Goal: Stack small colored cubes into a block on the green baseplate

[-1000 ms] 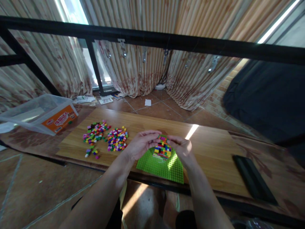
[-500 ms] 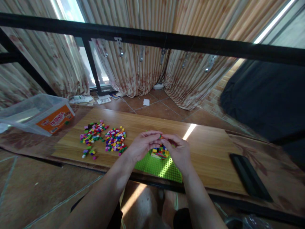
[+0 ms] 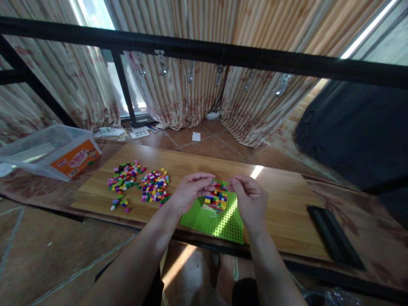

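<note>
My left hand (image 3: 195, 189) is above the far left part of a green studded baseplate (image 3: 204, 223). Its thumb and forefinger pinch a small green toy brick (image 3: 212, 181). To the right, my right hand (image 3: 250, 193) has thumb and forefinger pressed together; whatever lies between them is too small to make out. Between and below the hands, a multicoloured brick structure (image 3: 216, 200) is built up on the baseplate, its left side partly behind my left fingers.
Two piles of loose bricks, one mixed (image 3: 125, 176) and one beside it (image 3: 155, 186), lie on the wooden board (image 3: 283, 208). A clear plastic bin (image 3: 60, 148) stands at left. A dark flat object (image 3: 334, 236) lies right. A black rail (image 3: 204, 49) crosses behind.
My hands have come apart: the right one moved right, while the left keeps the green brick. More of the brick structure shows between them.
</note>
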`<state>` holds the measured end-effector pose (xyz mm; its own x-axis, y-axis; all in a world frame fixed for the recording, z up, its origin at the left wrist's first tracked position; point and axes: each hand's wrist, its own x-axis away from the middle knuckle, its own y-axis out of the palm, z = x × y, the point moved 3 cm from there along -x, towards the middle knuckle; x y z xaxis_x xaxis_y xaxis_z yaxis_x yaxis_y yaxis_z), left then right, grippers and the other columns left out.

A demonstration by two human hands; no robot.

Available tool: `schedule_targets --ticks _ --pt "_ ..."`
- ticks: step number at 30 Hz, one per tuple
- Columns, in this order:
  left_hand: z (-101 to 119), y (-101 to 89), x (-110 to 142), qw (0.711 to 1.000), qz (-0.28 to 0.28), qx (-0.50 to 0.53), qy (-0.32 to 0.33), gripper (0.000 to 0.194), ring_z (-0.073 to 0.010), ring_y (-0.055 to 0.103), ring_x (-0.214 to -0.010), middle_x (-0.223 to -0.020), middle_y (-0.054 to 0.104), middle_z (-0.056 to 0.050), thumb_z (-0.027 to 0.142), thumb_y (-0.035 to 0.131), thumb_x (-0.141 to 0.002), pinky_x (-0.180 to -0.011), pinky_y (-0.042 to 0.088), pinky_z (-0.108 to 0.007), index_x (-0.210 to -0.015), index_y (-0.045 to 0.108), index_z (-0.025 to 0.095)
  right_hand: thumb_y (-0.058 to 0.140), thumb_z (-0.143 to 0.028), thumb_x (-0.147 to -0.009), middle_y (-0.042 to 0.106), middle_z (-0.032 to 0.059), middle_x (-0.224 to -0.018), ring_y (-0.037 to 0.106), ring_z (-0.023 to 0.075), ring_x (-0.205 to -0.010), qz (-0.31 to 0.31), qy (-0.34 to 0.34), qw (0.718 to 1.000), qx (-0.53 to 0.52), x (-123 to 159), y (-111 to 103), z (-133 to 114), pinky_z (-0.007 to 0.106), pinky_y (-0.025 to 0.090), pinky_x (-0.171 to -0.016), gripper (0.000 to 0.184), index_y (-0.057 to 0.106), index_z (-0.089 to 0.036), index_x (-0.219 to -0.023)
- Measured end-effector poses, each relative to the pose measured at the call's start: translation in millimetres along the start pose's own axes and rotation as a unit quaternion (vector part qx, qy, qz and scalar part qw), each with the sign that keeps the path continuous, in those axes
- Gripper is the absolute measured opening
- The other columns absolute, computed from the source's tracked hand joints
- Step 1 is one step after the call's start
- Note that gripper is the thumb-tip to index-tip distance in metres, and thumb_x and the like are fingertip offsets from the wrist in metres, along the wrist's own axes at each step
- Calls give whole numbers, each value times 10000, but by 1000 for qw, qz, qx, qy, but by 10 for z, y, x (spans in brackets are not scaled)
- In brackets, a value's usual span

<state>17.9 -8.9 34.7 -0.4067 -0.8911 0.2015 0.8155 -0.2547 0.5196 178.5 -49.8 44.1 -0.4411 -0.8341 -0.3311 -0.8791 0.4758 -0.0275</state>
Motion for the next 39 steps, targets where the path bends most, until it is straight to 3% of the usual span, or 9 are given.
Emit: schedule_targets --ticks 4,8,11,16,20,39 --pt "41 -42 4 999 32 0 7 214 -81 634 -609 -742 715 -43 189 766 -682 -603 477 -184 -875 717 111 729 -383 -686 676 1 -644 626 154 -569 27 41 999 10 -84 -107 46 295 526 -569 234 702 -178 -795" --pt "45 -60 4 998 55 -12 9 203 -80 607 -585 -690 692 -35 182 765 -671 -584 452 -190 -852 719 103 730 -390 -688 668 10 -616 605 152 -559 -33 72 997 22 -102 -132 178 300 525 -556 271 726 -163 -836" --pt "34 -65 -4 998 63 -20 10 197 -80 594 -580 -668 681 -34 190 762 -669 -587 442 -197 -840 717 103 723 -394 -691 707 45 -718 633 174 -627 -68 82 994 26 -105 -145 300 331 546 -609 289 731 -159 -860" --pt "24 -75 -16 997 73 -33 8 196 -75 580 -577 -685 677 -31 202 762 -660 -590 428 -204 -823 715 104 661 -340 -743 711 92 -868 657 216 -793 -118 35 986 114 -120 -156 365 373 538 -735 253 740 -159 -901" --pt "20 -75 -17 997 72 -37 5 194 -70 575 -576 -704 676 -25 199 759 -652 -592 422 -207 -817 713 108 591 -294 -788 690 96 -901 653 211 -812 -144 -8 976 165 -101 -117 310 362 533 -746 231 741 -163 -906" --pt "18 -83 -20 994 87 -60 13 131 -69 566 -552 -637 659 -24 174 726 -688 -556 405 -190 -803 717 113 646 -292 -719 737 71 -845 677 195 -755 -118 42 984 130 -72 -58 274 339 548 -724 214 748 -170 -863"
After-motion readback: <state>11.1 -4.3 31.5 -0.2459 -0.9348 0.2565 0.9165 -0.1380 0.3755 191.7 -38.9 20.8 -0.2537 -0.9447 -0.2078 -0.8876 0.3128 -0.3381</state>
